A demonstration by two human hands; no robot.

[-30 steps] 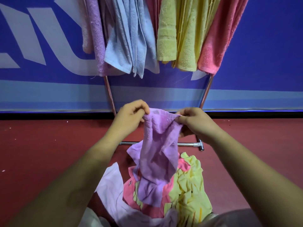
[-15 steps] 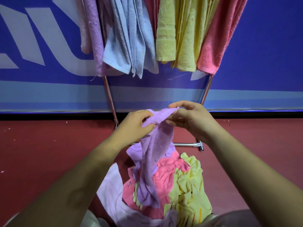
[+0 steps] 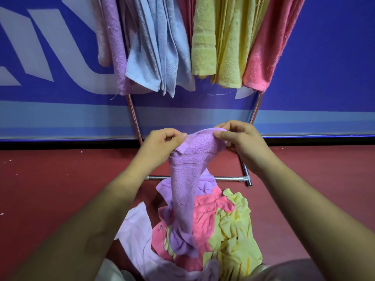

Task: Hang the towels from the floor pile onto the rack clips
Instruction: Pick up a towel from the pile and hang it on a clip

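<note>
The left hand (image 3: pixel 162 146) and right hand (image 3: pixel 242 144) are pinching the edge of the purple towel (image 3: pixel 185 179); its trailing tail is possibly snagging the pile (image 3: pixel 229 224).

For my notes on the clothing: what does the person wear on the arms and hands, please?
Nothing that the picture shows. The left hand and right hand are bare: no gloves, rings or watch in view. The left forearm and right forearm are bare as well, with no sleeve visible.
</note>
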